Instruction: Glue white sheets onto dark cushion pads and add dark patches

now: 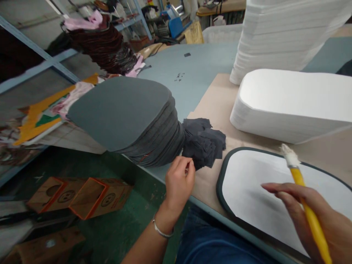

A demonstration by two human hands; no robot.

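My left hand, with a bracelet at the wrist, is closed in a pinch at the table's front edge, beside a pile of small dark fabric pieces; what it pinches is too small to name. A tall stack of dark grey rounded panels stands just behind and left of it. At the right, my right hand holds a yellow-handled brush, its pale bristles pointing up and away. Beneath that hand lies a white rounded panel with a dark border.
White stacked panels stand behind the bordered panel, with a taller white stack farther back. Dark brown stacked material leans at the back left. Cardboard boxes sit on the green floor below left.
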